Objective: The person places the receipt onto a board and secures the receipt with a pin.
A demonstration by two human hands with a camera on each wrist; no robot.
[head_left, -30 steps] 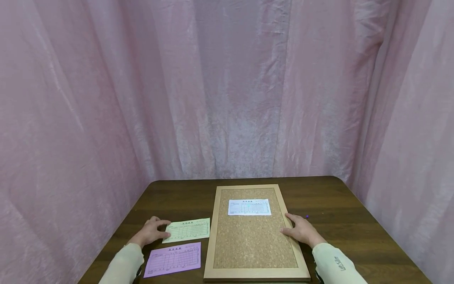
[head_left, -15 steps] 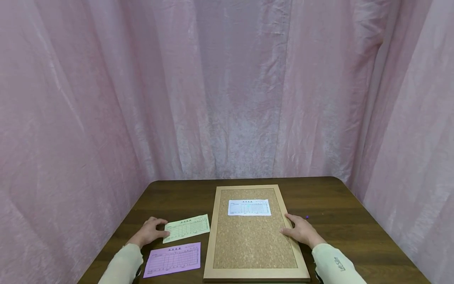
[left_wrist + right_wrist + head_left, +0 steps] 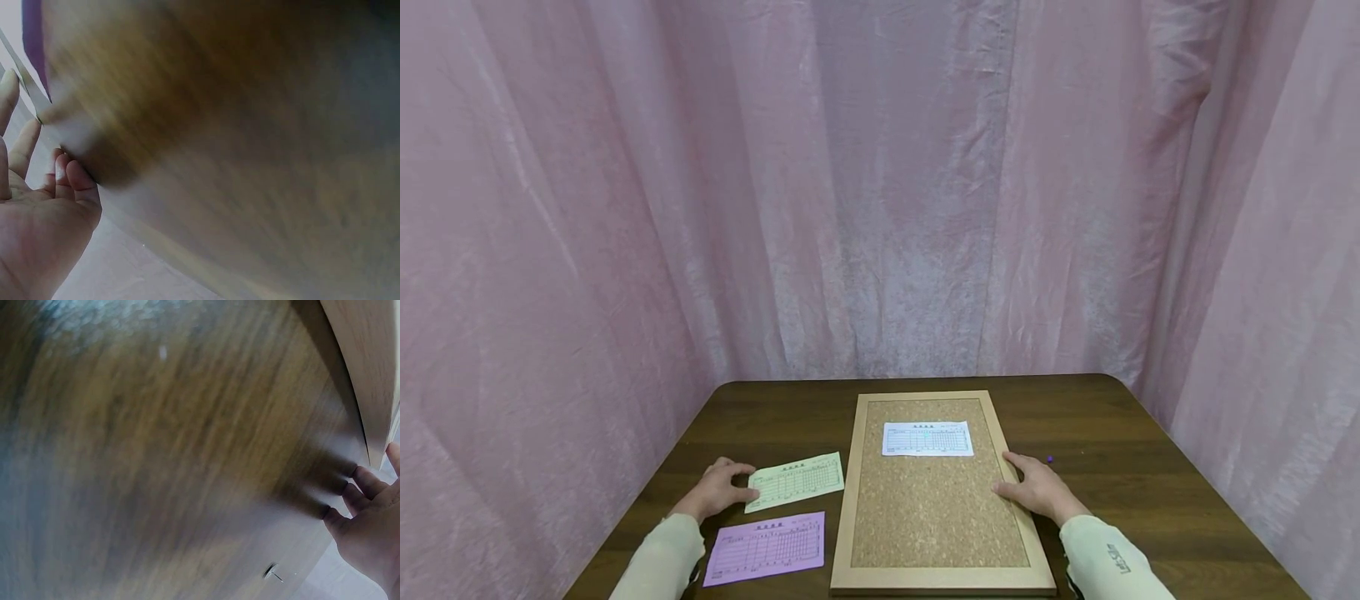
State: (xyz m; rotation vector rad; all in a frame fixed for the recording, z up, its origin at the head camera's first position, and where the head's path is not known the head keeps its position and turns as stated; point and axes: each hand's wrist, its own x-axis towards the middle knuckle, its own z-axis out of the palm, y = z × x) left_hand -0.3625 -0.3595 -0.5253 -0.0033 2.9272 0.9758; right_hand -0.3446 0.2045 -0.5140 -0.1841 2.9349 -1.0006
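A pale green printed slip (image 3: 796, 482) is at the left of the cork board, tilted with its right end farther from me. My left hand (image 3: 715, 490) holds its left end with thumb and index finger. In the left wrist view the slip's thin edge meets the fingers (image 3: 28, 140); the other fingers are curled. My right hand (image 3: 1037, 487) grips the right side of the wood-framed cork board (image 3: 936, 517), thumb over the frame. Several fingers (image 3: 369, 482) lie along its outer side in the right wrist view. A white printed slip (image 3: 927, 438) lies on the cork's upper half.
A purple printed slip (image 3: 766, 548) lies on the dark wooden table (image 3: 1112, 417), nearer me than the green one. Right of the board sits a small purple push pin (image 3: 1050, 458). A pink curtain (image 3: 880, 208) surrounds the table's back and sides.
Since a second ago the green slip has turned slightly, its right end shifting away from me. My left hand moved only slightly; the right hand and board have stayed put.
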